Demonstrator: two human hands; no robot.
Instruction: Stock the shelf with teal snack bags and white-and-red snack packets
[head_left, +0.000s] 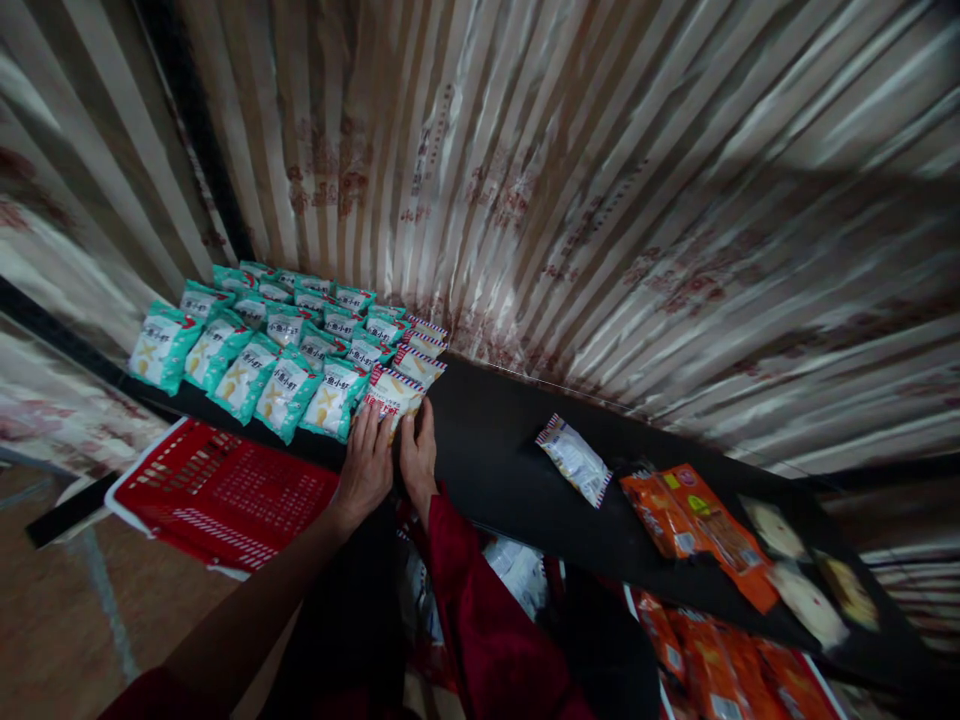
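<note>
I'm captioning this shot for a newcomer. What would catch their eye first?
Probably the teal snack packets, in rows toward the left end of the black shelf. Next might come the bright red basket below them. The orange packets lying toward the shelf's right end also stand out.

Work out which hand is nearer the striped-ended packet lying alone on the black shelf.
Right: the right hand is left of that packet in the picture, apart from it; the left hand is farther left, beyond the right one.
</note>
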